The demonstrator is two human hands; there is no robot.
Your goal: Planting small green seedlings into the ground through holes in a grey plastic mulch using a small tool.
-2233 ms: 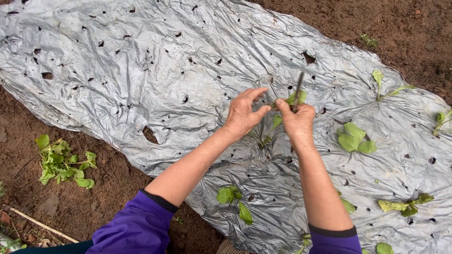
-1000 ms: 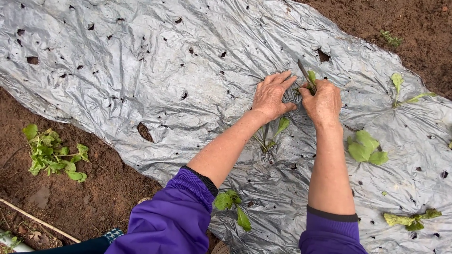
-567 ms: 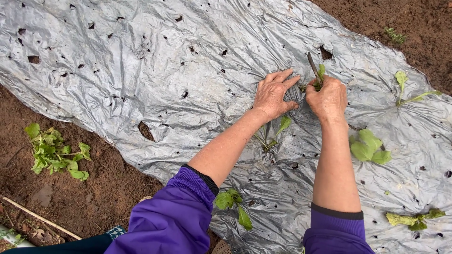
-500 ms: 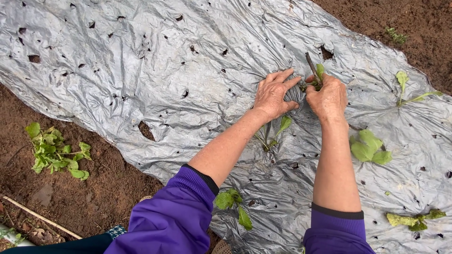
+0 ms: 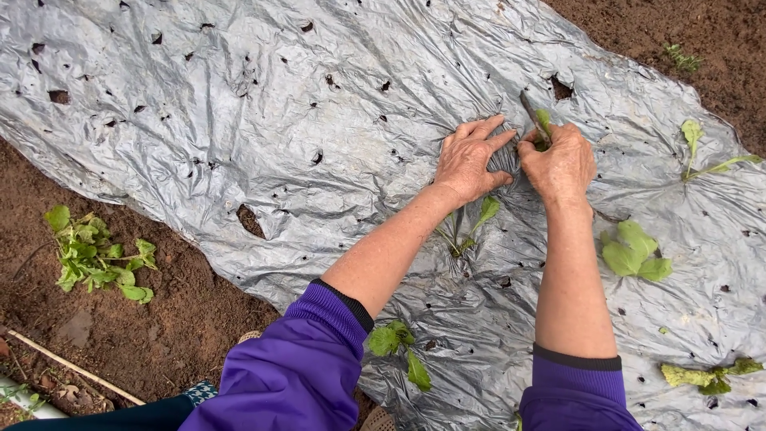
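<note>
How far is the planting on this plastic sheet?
Done: several seedlings, like one on the right, already stand in the silver sheet. In hand: the left hand presses the sheet while the right hand holds a stick and seedling. Left: a seedling pile on the soil.

You are outdoors, looking down at bare reddish-brown soil (image 5: 167, 335) under soft, even daylight with no hard shadows. A wide sheet of crinkled silver plastic (image 5: 239, 104) covers the bed from upper left to lower right, dotted with small dark holes and one larger tear (image 5: 250, 222) near its lower edge. A loose bunch of green leaves (image 5: 94, 257) lies on the soil to your left. A thin pale stick (image 5: 76, 369) lies at an angle in the lower left corner, and a small weed (image 5: 680, 56) grows at the upper right.
</note>
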